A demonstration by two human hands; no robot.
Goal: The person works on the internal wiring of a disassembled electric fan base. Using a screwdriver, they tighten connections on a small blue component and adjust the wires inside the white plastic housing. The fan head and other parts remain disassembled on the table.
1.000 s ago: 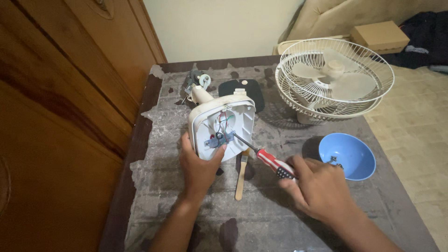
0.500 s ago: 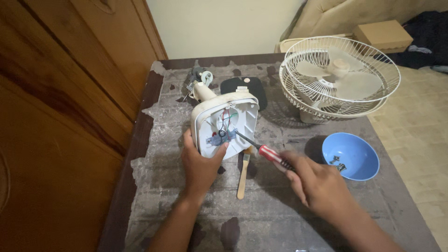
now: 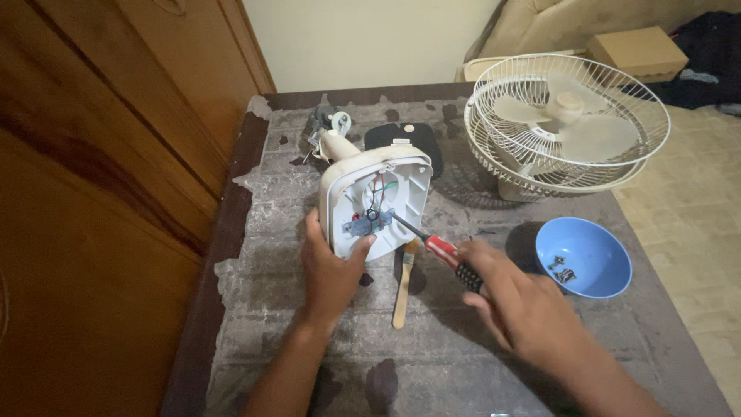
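Soft, even indoor light is falling from above me, neither bright nor dim, with a warm cast. My right hand [image 3: 529, 309] is throwing a faint shadow onto the bench [image 3: 432, 355], and the blue bowl [image 3: 583, 256] is casting a darker one to its left. Nothing is glaring. My right hand is blurring slightly; frame edges are bending a little.

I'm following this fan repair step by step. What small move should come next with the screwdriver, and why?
Probably turn the screwdriver in place. Its tip already sits at the small grey part inside the open white fan base, the left hand steadies the housing, and the right hand grips the handle.
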